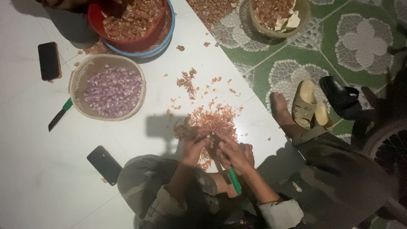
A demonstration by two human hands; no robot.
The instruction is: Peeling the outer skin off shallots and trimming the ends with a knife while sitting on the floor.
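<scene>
I sit on a white tiled floor. My right hand [235, 153] grips a knife with a green handle [234, 180]; its blade is hidden by my fingers. My left hand [196, 144] pinches a small shallot against the right hand, over a heap of reddish shallot skins [210, 120]. A beige plastic basket [80, 73] holding several peeled purple shallots [112, 91] stands to the upper left.
A red bowl of skins [134, 22] sits inside a blue basin at the top. Another basket of peels [277, 17] is top right. Two dark phones [49, 60] [104, 164] and a second green-handled knife [59, 115] lie on the floor. Sandals [306, 104] rest beside my foot.
</scene>
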